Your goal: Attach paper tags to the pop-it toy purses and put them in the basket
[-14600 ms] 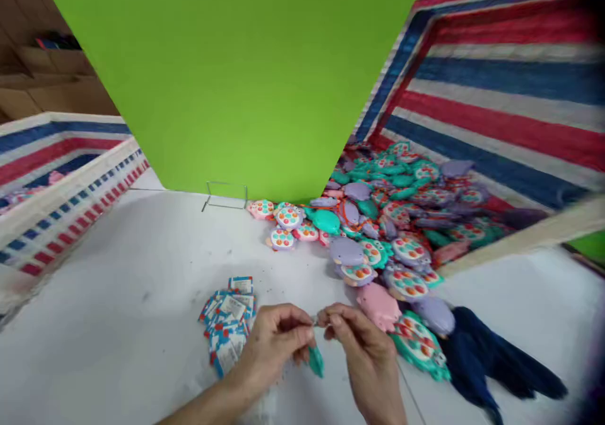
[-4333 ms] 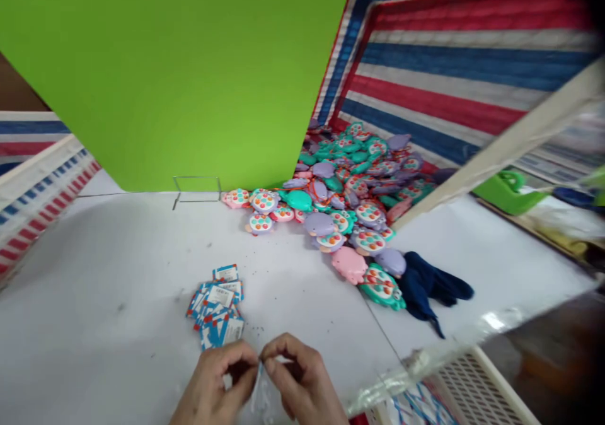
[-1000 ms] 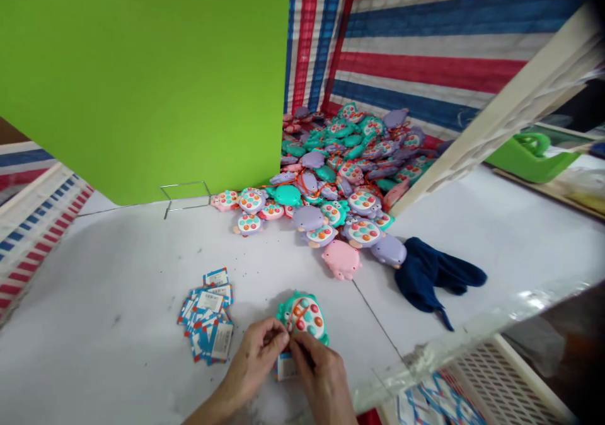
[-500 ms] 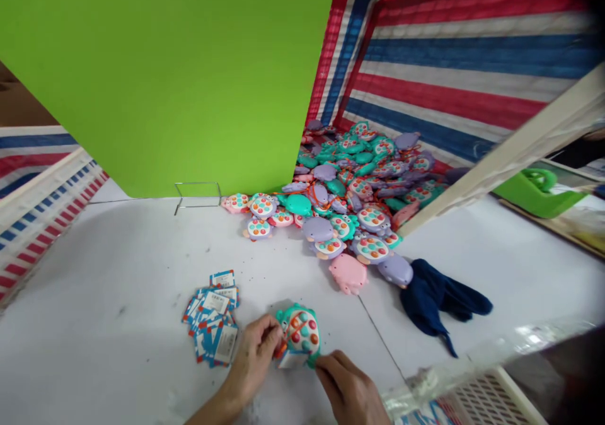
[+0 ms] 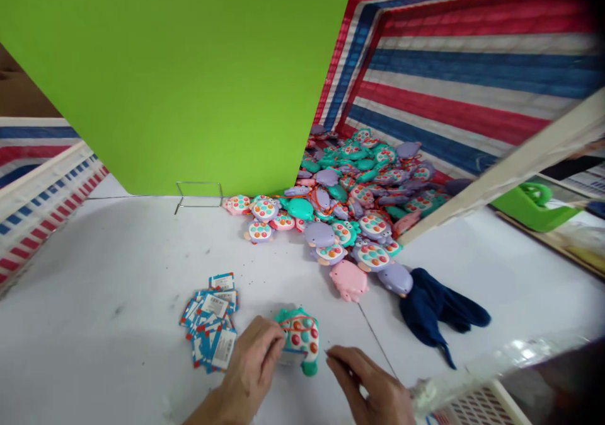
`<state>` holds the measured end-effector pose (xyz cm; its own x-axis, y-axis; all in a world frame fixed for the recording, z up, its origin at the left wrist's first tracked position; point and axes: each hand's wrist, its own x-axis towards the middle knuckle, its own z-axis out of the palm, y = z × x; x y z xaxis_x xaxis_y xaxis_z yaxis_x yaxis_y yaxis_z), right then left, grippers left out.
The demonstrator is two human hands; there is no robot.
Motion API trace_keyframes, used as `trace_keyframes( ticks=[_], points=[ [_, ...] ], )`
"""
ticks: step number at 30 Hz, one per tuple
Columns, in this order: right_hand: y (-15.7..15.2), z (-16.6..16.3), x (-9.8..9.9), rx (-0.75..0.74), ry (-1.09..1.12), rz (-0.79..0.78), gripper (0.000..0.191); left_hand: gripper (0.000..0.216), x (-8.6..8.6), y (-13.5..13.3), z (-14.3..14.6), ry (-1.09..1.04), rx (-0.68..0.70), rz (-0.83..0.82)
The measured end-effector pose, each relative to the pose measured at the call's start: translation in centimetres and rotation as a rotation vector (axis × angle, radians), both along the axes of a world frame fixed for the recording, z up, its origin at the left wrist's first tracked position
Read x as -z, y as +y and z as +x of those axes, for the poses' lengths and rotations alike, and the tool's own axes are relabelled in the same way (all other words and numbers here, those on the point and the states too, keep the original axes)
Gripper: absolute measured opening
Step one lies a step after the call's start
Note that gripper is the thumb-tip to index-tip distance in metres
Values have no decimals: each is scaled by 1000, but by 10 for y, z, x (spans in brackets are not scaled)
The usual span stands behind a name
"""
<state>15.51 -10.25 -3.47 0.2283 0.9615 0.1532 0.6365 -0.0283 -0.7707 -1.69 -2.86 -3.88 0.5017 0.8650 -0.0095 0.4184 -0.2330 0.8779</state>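
Teal toy turtle (image 5: 300, 340) against left hand (image 5: 250, 365)

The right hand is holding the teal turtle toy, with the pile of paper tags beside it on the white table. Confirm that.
Wrong hand: the head view shows the left hand against the teal turtle toy, while the right hand is apart from it. The pile of paper tags does lie beside it on the white table.

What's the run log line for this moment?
left hand: touching teal toy | right hand: open, apart from teal toy | nearby: paper tags
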Motion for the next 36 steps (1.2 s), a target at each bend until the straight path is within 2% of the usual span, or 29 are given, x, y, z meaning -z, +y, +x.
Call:
trace_keyframes(
  ticks=[3,5,7,11,14,27,29,34,36],
  points=[
    [14,-19,4,54,197,78,13,25,-10,-4,9,-105,37,-225],
    [22,-29,8,71,392,43,14,28,-13,-5,14,-240,6,-436],
    [27,-36,14,81,659,-12,17,29,-13,-4,16,-344,-45,-572],
    [29,-40,24,99,1214,-115,17,26,-14,-1,14,-423,-119,-651],
    [27,-41,26,92,1394,-168,17,23,-18,0,14,-456,-144,-680],
    [24,-47,31,109,1353,-177,16,16,-18,1,14,-442,-138,-652],
    [23,-47,33,118,1277,-167,16,16,-17,1,14,-432,-140,-651],
    [20,-41,37,79,919,-127,15,16,-15,1,9,-344,-138,-607],
    [20,-38,38,71,895,-171,15,17,-14,1,6,-317,-114,-577]
  ],
)
